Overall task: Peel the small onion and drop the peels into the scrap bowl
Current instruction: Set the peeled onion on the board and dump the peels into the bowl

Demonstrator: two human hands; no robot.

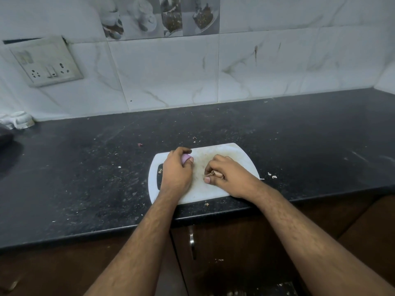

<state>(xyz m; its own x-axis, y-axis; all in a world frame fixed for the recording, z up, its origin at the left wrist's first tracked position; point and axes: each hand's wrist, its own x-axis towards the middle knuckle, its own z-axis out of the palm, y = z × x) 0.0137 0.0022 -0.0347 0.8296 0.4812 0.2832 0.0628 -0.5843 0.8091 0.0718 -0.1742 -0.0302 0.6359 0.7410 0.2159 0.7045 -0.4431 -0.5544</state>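
**Gathering the peels while the onion waits in my left hand**

My left hand (176, 169) is curled round the small onion (185, 158), with only a patch of its pale purple flesh showing between my thumb and forefinger, at the far side of that hand. It looks peeled where I can see it; the rest is hidden in my palm. My right hand (226, 174) is closed over a small clump of dry brown peels (214, 173), pinching them against the white cutting board (215, 150) that lies under both hands.

I judge the step now is collecting these skins. To do it well I should sweep the loose flakes together under my fingertips before lifting, and keep the pinch firm, since papery skin slips and scatters easily. A few bits (272, 175) already lie on the dark countertop (85, 167) just beyond my right wrist. The scrap bowl is not in view, so I would need to look for it before carrying anything.

As for the onion's long axis and which way its root or tip points, I cannot tell; too little of it shows.
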